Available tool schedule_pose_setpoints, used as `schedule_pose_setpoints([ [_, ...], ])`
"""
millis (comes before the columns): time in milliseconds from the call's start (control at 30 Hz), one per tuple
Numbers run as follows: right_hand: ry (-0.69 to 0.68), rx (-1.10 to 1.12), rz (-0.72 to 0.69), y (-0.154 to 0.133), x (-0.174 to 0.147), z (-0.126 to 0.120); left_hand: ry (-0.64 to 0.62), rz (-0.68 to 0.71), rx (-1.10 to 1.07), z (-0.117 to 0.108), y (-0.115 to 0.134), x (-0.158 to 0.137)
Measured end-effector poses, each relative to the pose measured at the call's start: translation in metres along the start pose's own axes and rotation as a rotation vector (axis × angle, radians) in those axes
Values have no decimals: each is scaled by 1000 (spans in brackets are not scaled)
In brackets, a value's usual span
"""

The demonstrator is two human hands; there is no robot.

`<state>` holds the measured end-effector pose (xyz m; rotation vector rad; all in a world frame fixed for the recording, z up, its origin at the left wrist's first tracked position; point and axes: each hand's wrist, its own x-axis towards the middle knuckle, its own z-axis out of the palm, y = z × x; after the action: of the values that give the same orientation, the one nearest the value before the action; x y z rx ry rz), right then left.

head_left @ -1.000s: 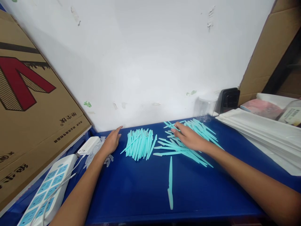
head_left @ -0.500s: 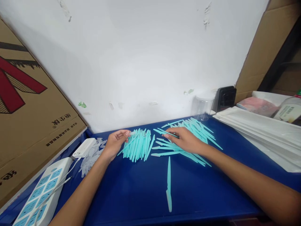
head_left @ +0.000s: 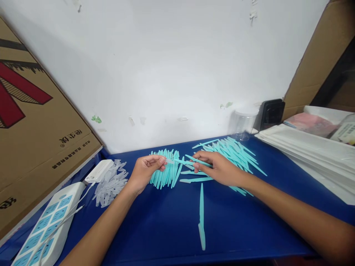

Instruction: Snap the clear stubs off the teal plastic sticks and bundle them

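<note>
My left hand pinches a small clear plastic cap between thumb and fingers, above a neat pile of turquoise eyebrow razors. My right hand is closed on turquoise eyebrow razors, at least two, pointing left. The tip of one meets the cap; whether it is inside, I cannot tell. Under and behind my right hand spreads a looser heap of razors. One lone razor lies lengthwise nearer me. Left of my left hand is a heap of clear caps.
A white power strip with cables and a white box-shaped device sit at the left, beside a large carton. At the back right stand a clear jar and a black object. White sheets lie on the right.
My left hand has moved right with the clear cap, away from the left side of the razor pile. The cap and a razor in my right hand now meet. The view has shifted slightly.
</note>
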<state>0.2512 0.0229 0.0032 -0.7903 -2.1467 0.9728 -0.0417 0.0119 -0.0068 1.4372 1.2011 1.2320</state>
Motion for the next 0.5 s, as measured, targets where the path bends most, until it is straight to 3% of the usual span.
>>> schedule_pose_setpoints([
  [500, 54, -50, -12, 0, 0, 0, 8, -4, 25, 6, 2, -2],
])
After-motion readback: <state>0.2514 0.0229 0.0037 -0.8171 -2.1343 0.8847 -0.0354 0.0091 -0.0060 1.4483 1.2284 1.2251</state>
